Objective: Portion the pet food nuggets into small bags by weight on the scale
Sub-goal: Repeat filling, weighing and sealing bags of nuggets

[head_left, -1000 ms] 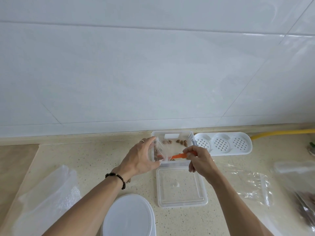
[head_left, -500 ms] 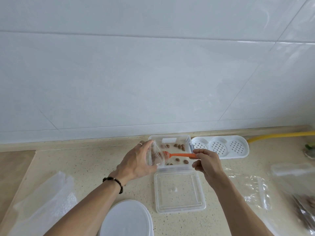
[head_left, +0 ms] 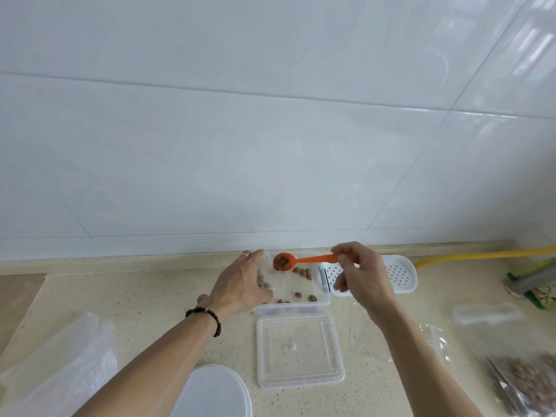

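Orange plastic marks the small scoop [head_left: 282, 262], whose round bowl is loaded with brown nuggets [head_left: 282, 262] and is held level above the clear box [head_left: 321, 298], presumably so nothing spills before tipping. Its thin handle is pinched by the fingers of the right hand [head_left: 359, 276], which sits at about three o'clock from the bowl. A small clear bag [head_left: 275, 285] is gripped by the left hand [head_left: 240, 284] at about nine o'clock from the scoop, fingers and thumb clamped on its soft film; its mouth appears to be held open toward the scoop to receive the load. A few nuggets can be seen through the bag, and more lie scattered on the box floor. The box's flat, rigid, square lid [head_left: 299, 350] lies on the speckled bench [head_left: 135, 299] at six o'clock. A white perforated tray [head_left: 400, 273] stands just beside the box at three o'clock. A larger bag of nuggets [head_left: 529, 380] lies at the lower right, well apart. No scale can be made out with certainty.
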{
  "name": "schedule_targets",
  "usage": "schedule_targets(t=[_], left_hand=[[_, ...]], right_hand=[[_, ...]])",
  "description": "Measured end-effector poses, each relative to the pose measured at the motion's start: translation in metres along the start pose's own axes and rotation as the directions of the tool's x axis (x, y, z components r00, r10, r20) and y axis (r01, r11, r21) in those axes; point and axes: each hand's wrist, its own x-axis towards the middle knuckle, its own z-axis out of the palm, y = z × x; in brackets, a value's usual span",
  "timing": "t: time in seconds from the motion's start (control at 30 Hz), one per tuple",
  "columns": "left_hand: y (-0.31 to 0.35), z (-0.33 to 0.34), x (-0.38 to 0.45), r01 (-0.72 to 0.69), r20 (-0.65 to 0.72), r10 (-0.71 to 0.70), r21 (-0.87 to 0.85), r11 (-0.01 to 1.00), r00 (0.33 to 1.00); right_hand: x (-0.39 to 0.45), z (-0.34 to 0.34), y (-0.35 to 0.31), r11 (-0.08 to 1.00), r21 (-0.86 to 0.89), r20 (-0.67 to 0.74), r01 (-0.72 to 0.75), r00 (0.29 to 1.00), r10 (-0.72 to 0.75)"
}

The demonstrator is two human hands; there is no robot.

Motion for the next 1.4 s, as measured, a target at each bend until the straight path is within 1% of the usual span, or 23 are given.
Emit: schedule_targets(t=[0.07, 0.13, 0.17, 0.23, 0.3, 0.37, 0.4, 0.43, 0.47, 0.53, 0.6, 0.7, 0.77, 0.83, 0.93, 1.03, 1.13, 1.23, 1.33, 1.4], left_hand=[[0.001, 0.0, -0.001, 0.006, -0.006, -0.006, -0.021, 1.0, 1.0], [0.001, 0.0, -0.003, 0.004, -0.025, -0.005, -0.04, 0.999, 1.0], [0.0, 0.0, -0.004, 0.006, -0.027, -0.008, -0.066, 0.998, 1.0], [-0.004, 0.001, -0.005, 0.027, -0.002, -0.028, -0.136, 0.99, 1.0], [-0.009, 0.0, -0.005, 0.058, 0.031, -0.053, -0.188, 0.981, 0.998], [-0.015, -0.001, -0.006, 0.077, 0.052, -0.067, -0.219, 0.973, 0.996], [-0.017, -0.001, -0.007, 0.078, 0.064, -0.065, -0.222, 0.972, 0.996], [-0.021, -0.002, -0.009, 0.073, 0.078, -0.057, -0.216, 0.974, 0.995], [-0.023, -0.001, -0.011, 0.064, 0.093, -0.046, -0.206, 0.976, 0.995], [-0.027, 0.0, -0.015, 0.039, 0.117, -0.017, -0.187, 0.982, 0.993], [-0.028, 0.002, -0.017, 0.019, 0.128, 0.003, -0.17, 0.985, 0.992], [-0.029, 0.001, -0.016, -0.001, 0.109, 0.018, -0.154, 0.988, 0.994], [-0.029, 0.001, -0.014, -0.016, 0.092, 0.029, -0.14, 0.99, 0.995], [-0.028, 0.001, -0.014, -0.028, 0.082, 0.039, -0.128, 0.991, 0.996], [-0.029, 0.003, -0.014, -0.036, 0.071, 0.043, -0.101, 0.994, 0.997], [-0.029, 0.003, -0.015, -0.029, 0.082, 0.037, -0.097, 0.995, 0.996], [-0.027, 0.003, -0.016, -0.038, 0.081, 0.046, -0.095, 0.995, 0.996], [-0.026, 0.0, -0.017, -0.037, 0.091, 0.045, -0.083, 0.996, 0.995], [-0.024, -0.002, -0.016, -0.04, 0.112, 0.047, -0.07, 0.997, 0.993], [-0.023, -0.003, -0.017, -0.05, 0.102, 0.058, -0.074, 0.996, 0.993]], right_hand=[[-0.008, 0.01, -0.008, 0.962, -0.191, 0.147, 0.195, 0.975, -0.169], [-0.013, 0.016, -0.01, 0.88, -0.307, 0.241, 0.362, 0.924, -0.296], [-0.014, 0.016, -0.01, 0.849, -0.336, 0.246, 0.409, 0.908, -0.34], [-0.014, 0.015, -0.013, 0.831, -0.349, 0.191, 0.433, 0.901, -0.39], [-0.013, 0.012, -0.013, 0.874, -0.294, 0.06, 0.388, 0.92, -0.388], [-0.008, 0.007, -0.009, 0.934, -0.208, -0.098, 0.291, 0.944, -0.316], [-0.004, 0.005, -0.004, 0.951, -0.192, -0.154, 0.241, 0.95, -0.272], [0.0, 0.004, 0.003, 0.962, -0.194, -0.175, 0.191, 0.958, -0.226], [0.003, 0.005, 0.012, 0.967, -0.212, -0.161, 0.142, 0.971, -0.178], [0.009, 0.012, 0.031, 0.967, -0.245, -0.06, 0.071, 0.994, -0.089], [0.014, 0.025, 0.048, 0.976, -0.215, 0.039, 0.038, 0.999, -0.03], [0.019, 0.045, 0.06, 0.988, -0.146, 0.101, 0.056, 0.994, -0.042], [0.022, 0.054, 0.063, 0.981, -0.165, 0.152, 0.098, 0.986, -0.072], [0.024, 0.058, 0.065, 0.978, -0.178, 0.215, 0.109, 0.974, -0.069], [0.028, 0.053, 0.065, 0.981, -0.175, 0.272, 0.09, 0.962, -0.04], [0.03, 0.044, 0.064, 0.986, -0.163, 0.318, 0.021, 0.947, 0.032], [0.031, 0.043, 0.064, 0.991, -0.117, 0.329, -0.059, 0.939, 0.095], [0.03, 0.046, 0.064, 0.989, -0.042, 0.305, -0.145, 0.94, 0.151], [0.029, 0.045, 0.064, 0.967, 0.053, 0.264, -0.25, 0.937, 0.228], [0.028, 0.042, 0.065, 0.943, 0.116, 0.245, -0.311, 0.929, 0.277]])
